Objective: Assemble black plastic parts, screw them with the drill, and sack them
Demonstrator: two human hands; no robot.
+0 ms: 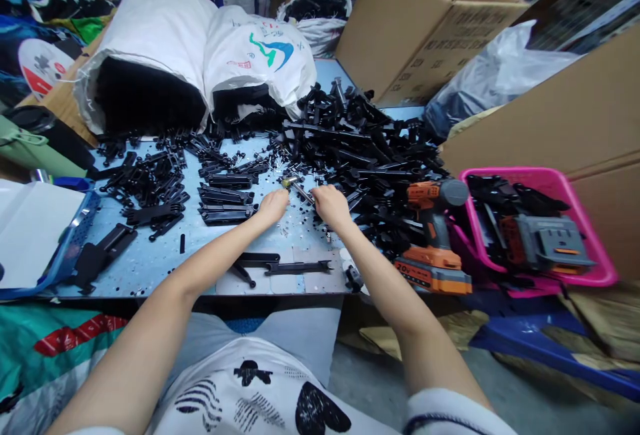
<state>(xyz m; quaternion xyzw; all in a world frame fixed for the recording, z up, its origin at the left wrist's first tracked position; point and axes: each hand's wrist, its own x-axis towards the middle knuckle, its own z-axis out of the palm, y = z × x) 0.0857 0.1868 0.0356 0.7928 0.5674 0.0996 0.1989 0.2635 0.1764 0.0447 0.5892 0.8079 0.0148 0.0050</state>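
Both arms reach forward over a blue worktable [150,261]. My left hand [273,207] is curled, its fingertips at a small yellowish-tipped piece [289,182]. My right hand [330,203] is closed on a thin metal rod [301,191] that runs between the two hands. A large heap of black plastic parts [360,148] lies just beyond and right of my hands. Stacked flat black parts [225,198] lie to the left of my left hand.
An orange cordless drill [433,235] stands at the table's right edge beside a pink basket [595,268] with a battery. White sacks [165,41] of black parts and cardboard boxes [430,21] stand behind. Long black parts [295,266] lie near the front edge. A white board [30,221] sits far left.
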